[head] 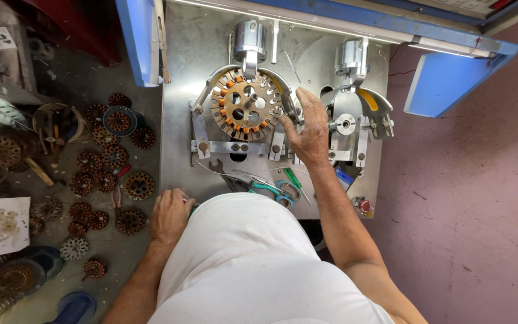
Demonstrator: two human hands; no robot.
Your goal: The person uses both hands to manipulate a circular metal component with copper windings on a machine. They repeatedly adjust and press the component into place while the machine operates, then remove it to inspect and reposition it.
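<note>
In the head view, the person's white-clad body hid the near edge of the metal surface (178, 90), and the top of the blue machine housing (445, 75) ran out of the picture. The right hand (308, 127) lay spread, palm down and fingers apart, on the curved metal guide beside the round stator core (244, 105); the fingertips touched the guide's rim, but whether they gripped anything could not be told. The stator core, brown with orange slot liners, sat just left of that hand, clamped under a shiny cylinder (250, 39). Just right of the hand stood a second, bare winding head (355, 117) with a yellow-edged guide. Nearer the body than the hand lay green-handled scissors (277, 191) and a green screwdriver (295, 180), partly covered by the shirt. The left hand (169, 213) rested curled at the surface's near left corner; something greenish showed under its fingers, too hidden to name. Left of that hand, many wound stator cores (106, 174) were scattered on the floor, with red-handled pliers (117, 192) among them. Farther left lay a white sheet (0, 227), its marks too small to make out.
</note>
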